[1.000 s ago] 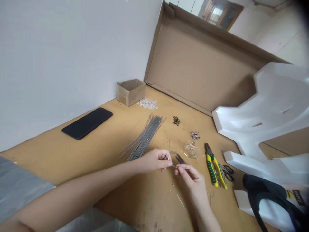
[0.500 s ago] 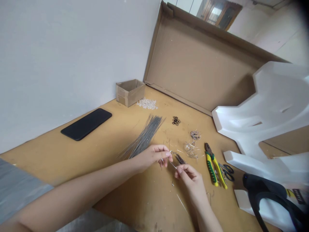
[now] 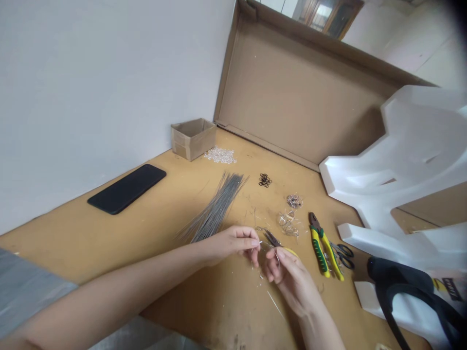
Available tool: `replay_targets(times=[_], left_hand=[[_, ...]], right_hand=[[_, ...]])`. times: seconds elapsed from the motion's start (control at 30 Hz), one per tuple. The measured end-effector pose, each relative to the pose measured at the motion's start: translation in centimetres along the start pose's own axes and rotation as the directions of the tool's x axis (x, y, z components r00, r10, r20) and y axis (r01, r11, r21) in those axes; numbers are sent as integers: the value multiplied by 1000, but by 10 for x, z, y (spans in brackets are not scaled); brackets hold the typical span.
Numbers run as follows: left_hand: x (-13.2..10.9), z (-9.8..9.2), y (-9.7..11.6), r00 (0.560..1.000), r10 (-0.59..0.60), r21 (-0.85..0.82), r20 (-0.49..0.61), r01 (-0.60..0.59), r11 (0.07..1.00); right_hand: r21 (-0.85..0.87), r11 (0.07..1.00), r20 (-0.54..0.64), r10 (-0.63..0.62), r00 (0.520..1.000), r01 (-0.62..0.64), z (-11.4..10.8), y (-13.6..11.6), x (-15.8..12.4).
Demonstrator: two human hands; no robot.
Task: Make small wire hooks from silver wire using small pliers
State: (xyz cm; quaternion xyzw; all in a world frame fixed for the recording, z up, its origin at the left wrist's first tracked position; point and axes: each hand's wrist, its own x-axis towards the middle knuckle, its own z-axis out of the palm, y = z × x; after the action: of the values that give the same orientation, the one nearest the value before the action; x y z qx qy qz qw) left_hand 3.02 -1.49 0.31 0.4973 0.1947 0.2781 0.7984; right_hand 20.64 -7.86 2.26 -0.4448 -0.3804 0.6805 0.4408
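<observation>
My left hand (image 3: 245, 244) pinches a thin, bent piece of silvery wire (image 3: 269, 244) between thumb and fingertips. Close beside it, my right hand (image 3: 286, 270) has its thumb and fingers closed on the other end, where the wire curves in a loop. Just behind the hands lie small pliers (image 3: 272, 238) with dark jaws, their handles mostly covered by my right hand. A bundle of straight grey wires (image 3: 221, 206) lies behind my left forearm. Tangled bits of shaped wire (image 3: 288, 223) rest beyond my right hand.
Yellow-green pliers (image 3: 324, 245) and black-handled scissors (image 3: 344, 255) lie right. Black rings (image 3: 265, 180), clear beads (image 3: 221, 155) and a small cardboard box (image 3: 193, 138) are farther back. A black phone (image 3: 127, 188) lies left. White foam (image 3: 412, 146) and a cardboard panel (image 3: 299, 92) border the table.
My right hand has turned and its fingers have shifted on the wire, which now bows in a curve between the hands. My left hand keeps its pinch. The view has shifted slightly.
</observation>
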Motion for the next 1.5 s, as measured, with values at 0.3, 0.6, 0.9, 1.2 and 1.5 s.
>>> replay_targets(times=[0.3,0.6,0.9,1.2,1.5], left_hand=[[-1,-1,0,999,32,-88,35,-29,996],[-2,-1,5,1000,-11,136,16,9,991],[-2,-3,5,999,-15,127,31,11,992],[1,-2,-1,999,-42,-58,-11,41,997],[1,-7,5,998,-57,-257,28,63,964]], right_hand=[[23,999,-7,-34,999,35,-1,-4,1],[56,998,62,12,998,-16,0,3,2],[204,978,128,13,992,-39,2,3,3],[44,999,11,-18,1000,18,-5,12,7],[180,980,-132,-56,990,79,-10,6,10]])
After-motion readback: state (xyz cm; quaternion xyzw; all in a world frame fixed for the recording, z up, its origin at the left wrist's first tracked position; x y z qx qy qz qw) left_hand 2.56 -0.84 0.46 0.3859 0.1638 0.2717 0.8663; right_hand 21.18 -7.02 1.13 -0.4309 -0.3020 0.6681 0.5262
